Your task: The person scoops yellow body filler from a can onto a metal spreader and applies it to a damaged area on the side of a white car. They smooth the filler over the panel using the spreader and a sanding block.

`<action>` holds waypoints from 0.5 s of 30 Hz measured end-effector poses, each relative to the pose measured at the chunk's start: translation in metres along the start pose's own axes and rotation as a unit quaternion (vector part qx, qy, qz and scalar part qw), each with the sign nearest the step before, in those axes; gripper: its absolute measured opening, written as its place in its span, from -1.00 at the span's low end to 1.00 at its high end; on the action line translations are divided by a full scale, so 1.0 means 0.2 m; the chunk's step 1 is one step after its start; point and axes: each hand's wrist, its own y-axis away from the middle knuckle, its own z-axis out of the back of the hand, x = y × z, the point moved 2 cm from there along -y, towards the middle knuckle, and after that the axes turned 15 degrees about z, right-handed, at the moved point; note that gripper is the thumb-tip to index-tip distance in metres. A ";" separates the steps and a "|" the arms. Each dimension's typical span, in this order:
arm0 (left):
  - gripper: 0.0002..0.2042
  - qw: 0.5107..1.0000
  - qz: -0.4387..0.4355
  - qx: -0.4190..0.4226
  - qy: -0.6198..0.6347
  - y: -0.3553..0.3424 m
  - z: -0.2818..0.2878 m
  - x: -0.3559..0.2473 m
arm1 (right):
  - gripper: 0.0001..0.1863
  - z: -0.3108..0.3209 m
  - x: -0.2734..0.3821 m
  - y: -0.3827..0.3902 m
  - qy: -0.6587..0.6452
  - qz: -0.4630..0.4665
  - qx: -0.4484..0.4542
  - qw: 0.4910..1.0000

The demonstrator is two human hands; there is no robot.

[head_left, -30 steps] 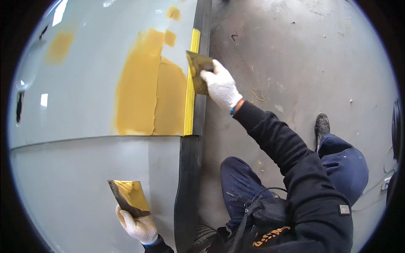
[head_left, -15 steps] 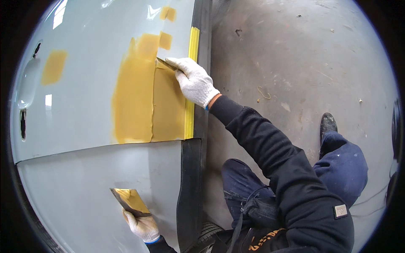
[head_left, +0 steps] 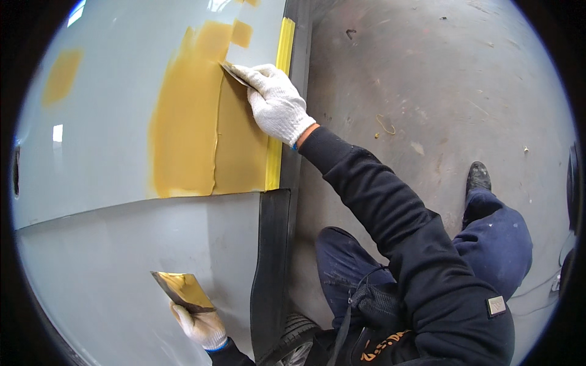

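Note:
My right hand (head_left: pixel 278 105), in a white knitted glove, grips a thin metal putty scraper (head_left: pixel 235 74). The scraper's edge meets the pale grey car door (head_left: pixel 110 152) at the upper end of a broad coat of mustard-yellow filler (head_left: pixel 183 140). A raised ridge runs lengthwise through that coat, up to the scraper's corner. Also gloved, my left hand (head_left: pixel 198 326) holds a flat plate (head_left: pixel 185 291) carrying shiny yellow filler, low over the neighbouring grey body panel (head_left: pixel 122 256). The fingers under the plate are mostly hidden.
Yellow masking tape (head_left: pixel 281 104) lines the door's lower edge beside a dark sill (head_left: pixel 271 244). Smaller filler patches (head_left: pixel 62 76) dot the door. A tyre (head_left: pixel 296 335) is below, near my knees. To the right lies the grey floor (head_left: pixel 415 79), with small debris.
The view has shifted, so the door sits higher and farther left in the picture. My right hand and scraper stay near the filler's upper end; my left hand still holds the plate.

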 end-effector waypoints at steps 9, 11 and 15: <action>-0.66 1.000 -0.001 0.000 0.028 -0.04 0.10 0.06 | -0.77 -0.03 0.34 0.26 -0.105 0.036 -0.017 0.994; -0.66 0.999 -0.005 -0.005 0.034 -0.04 0.10 0.07 | -0.82 -0.07 0.40 0.36 -0.206 -0.053 0.056 0.975; -0.65 0.997 -0.009 -0.049 0.058 -0.05 0.05 0.08 | -0.51 -0.09 0.54 0.57 -0.050 0.071 0.034 0.996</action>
